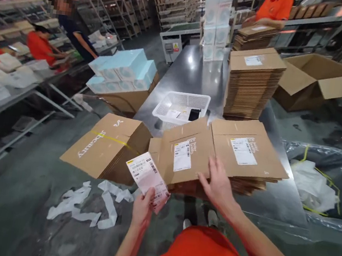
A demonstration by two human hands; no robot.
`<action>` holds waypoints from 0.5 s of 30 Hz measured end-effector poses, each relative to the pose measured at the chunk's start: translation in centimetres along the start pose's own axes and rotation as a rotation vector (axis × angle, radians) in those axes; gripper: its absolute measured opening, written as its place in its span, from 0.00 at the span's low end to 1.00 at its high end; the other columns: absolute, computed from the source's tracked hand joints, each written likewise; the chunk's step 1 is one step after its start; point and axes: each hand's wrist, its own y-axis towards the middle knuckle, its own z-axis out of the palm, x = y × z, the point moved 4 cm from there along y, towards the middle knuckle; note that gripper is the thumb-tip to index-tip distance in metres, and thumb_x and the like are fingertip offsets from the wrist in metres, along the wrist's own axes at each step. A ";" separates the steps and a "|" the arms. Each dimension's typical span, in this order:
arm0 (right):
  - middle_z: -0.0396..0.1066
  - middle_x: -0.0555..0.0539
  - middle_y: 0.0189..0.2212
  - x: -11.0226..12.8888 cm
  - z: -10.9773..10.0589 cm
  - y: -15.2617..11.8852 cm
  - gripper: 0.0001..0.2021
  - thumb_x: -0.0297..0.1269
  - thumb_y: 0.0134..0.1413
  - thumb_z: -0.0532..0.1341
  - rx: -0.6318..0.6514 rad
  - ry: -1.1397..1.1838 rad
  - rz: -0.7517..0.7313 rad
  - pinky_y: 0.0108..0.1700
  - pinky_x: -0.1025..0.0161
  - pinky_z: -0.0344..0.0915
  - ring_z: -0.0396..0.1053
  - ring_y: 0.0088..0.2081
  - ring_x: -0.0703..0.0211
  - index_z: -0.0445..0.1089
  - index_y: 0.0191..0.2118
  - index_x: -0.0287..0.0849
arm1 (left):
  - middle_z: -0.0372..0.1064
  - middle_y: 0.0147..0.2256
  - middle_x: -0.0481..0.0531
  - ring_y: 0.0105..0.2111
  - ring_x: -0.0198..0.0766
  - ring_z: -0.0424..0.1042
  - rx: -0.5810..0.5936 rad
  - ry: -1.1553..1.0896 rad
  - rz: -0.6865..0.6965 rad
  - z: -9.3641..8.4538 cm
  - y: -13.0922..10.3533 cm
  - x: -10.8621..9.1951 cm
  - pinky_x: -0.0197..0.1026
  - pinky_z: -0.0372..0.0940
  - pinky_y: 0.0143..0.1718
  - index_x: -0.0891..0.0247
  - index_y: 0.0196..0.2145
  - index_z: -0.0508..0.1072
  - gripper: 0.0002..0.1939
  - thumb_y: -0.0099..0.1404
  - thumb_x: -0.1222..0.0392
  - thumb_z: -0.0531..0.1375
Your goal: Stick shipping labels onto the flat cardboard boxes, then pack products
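- Metal table (181,72): bears the white basket, which is the landmark below.
- Open brown carton (335,87): flaps spread, far right of the basket.
- Tall stack of flattened cartons (249,90): right of the basket and a little beyond it, a label on top.
- Light-blue boxes (132,64): grouped left of the basket.
- Strapped carton bundle (105,144): left of and nearer than the basket, yellow band round it, printed in white.
- Right-hand carton pile (221,129): nearer than the basket, to its right; top piece labelled.
- Labelled flat carton (168,144): just nearer than the basket.
- White basket (159,110): perforated, contents partly legible only as paper and a dark item.
- Crumpled white strips (108,208): on the floor, nearer than the basket, to its left.
- Right hand (218,183): fingers loosely spread, touching the labelled flat carton, nearer than the basket; any grip on its edge cannot be told.
- Left hand (143,209): closed, thumb over the label sheet, nearer than the basket.
- Label sheet (146,171): printed, tilted, nearer than the basket, slightly left.
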 end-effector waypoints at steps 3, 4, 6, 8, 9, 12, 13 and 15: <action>0.57 0.33 0.62 -8.6 -7.0 0.5 0.32 0.50 0.60 0.52 -0.140 -0.043 0.158 0.63 0.44 0.55 0.55 0.63 0.43 0.55 0.64 0.35 | 0.78 0.29 0.58 0.27 0.44 0.77 0.288 -0.047 -0.106 9.4 -2.6 0.9 0.44 0.71 0.33 0.70 0.31 0.77 0.25 0.42 0.46 0.71; 0.58 0.34 0.62 -11.6 -8.7 0.2 0.32 0.51 0.60 0.52 -0.169 -0.065 0.209 0.63 0.44 0.55 0.56 0.63 0.43 0.56 0.64 0.36 | 0.77 0.28 0.58 0.27 0.44 0.76 0.378 -0.026 -0.124 12.4 -3.4 1.3 0.44 0.71 0.32 0.70 0.31 0.77 0.25 0.41 0.46 0.71; 0.60 0.33 0.60 -16.9 -10.8 -1.0 0.32 0.53 0.58 0.52 -0.176 -0.094 0.295 0.62 0.43 0.55 0.57 0.62 0.41 0.59 0.61 0.36 | 0.77 0.27 0.57 0.26 0.42 0.75 0.518 0.049 -0.130 16.9 -4.6 2.3 0.42 0.70 0.31 0.70 0.30 0.78 0.25 0.40 0.45 0.72; 0.60 0.31 0.60 -20.7 -11.0 -2.5 0.34 0.57 0.56 0.52 -0.110 -0.077 0.359 0.62 0.40 0.55 0.57 0.62 0.39 0.62 0.59 0.35 | 0.77 0.27 0.56 0.25 0.40 0.74 0.584 0.143 -0.116 18.9 -4.5 2.8 0.40 0.69 0.31 0.71 0.29 0.78 0.24 0.42 0.46 0.71; 0.59 0.31 0.61 -21.9 -10.7 -3.1 0.35 0.58 0.54 0.52 -0.069 -0.047 0.385 0.62 0.40 0.54 0.56 0.63 0.38 0.62 0.59 0.35 | 0.77 0.26 0.56 0.25 0.40 0.74 0.574 0.190 -0.102 19.1 -3.7 2.6 0.40 0.68 0.30 0.71 0.29 0.78 0.23 0.43 0.46 0.71; 0.57 0.36 0.63 -24.7 -10.5 -3.2 0.36 0.61 0.53 0.53 -0.042 0.124 0.470 0.65 0.40 0.50 0.52 0.65 0.40 0.62 0.60 0.40 | 0.75 0.25 0.53 0.25 0.39 0.73 0.356 0.289 0.010 18.5 0.9 0.2 0.38 0.67 0.30 0.71 0.30 0.76 0.17 0.50 0.52 0.69; 0.57 0.39 0.64 -25.7 -10.7 -2.5 0.35 0.61 0.54 0.53 -0.066 0.221 0.518 0.66 0.42 0.48 0.50 0.66 0.42 0.62 0.60 0.42 | 0.75 0.26 0.52 0.26 0.38 0.73 0.268 0.297 0.059 18.8 2.8 -1.0 0.38 0.67 0.31 0.70 0.30 0.76 0.14 0.52 0.55 0.67; 0.53 0.42 0.65 -28.0 -11.2 -0.3 0.35 0.61 0.56 0.50 -0.104 0.449 0.644 0.66 0.44 0.47 0.48 0.67 0.45 0.60 0.62 0.45 | 0.74 0.26 0.50 0.28 0.37 0.73 0.181 0.269 0.087 20.8 6.2 -2.4 0.38 0.67 0.36 0.69 0.33 0.73 0.08 0.59 0.60 0.62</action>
